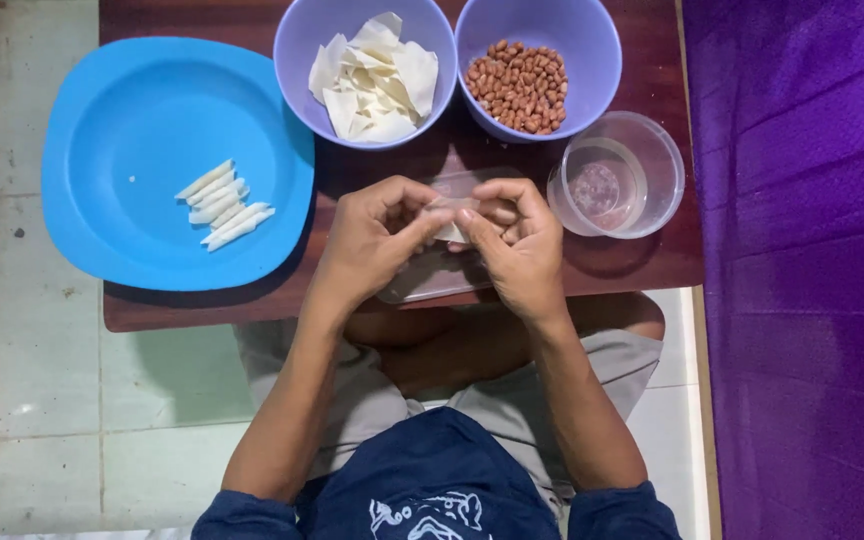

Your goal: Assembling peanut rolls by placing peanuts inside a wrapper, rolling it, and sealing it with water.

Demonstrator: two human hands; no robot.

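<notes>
- Left hand (372, 240) and right hand (517, 250) meet at the centre; the fingers (422, 225) of both pinch one small wrapper (452, 232).
- Plate (152, 100) with rolls (222, 205) at 9 o'clock.
- Wrapper bowl (297, 60) at 12, peanut bowl (592, 40) at 1, on the counter (632, 265).

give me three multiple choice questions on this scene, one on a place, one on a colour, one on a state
1. Where do the finished rolls lie?
A. on the blue plate
B. in the clear tub
C. on the floor

2. What colour is the bowl of peanuts?
A. red
B. purple
C. green

3. What are the hands doing?
A. resting flat on the table
B. both pinching one small wrapper
C. lifting the plate

Answers: 1 A, the white rolls sit on the plate; 2 B, its rim is purple; 3 B, the left hand and right hand meet on the wrapper.
</notes>
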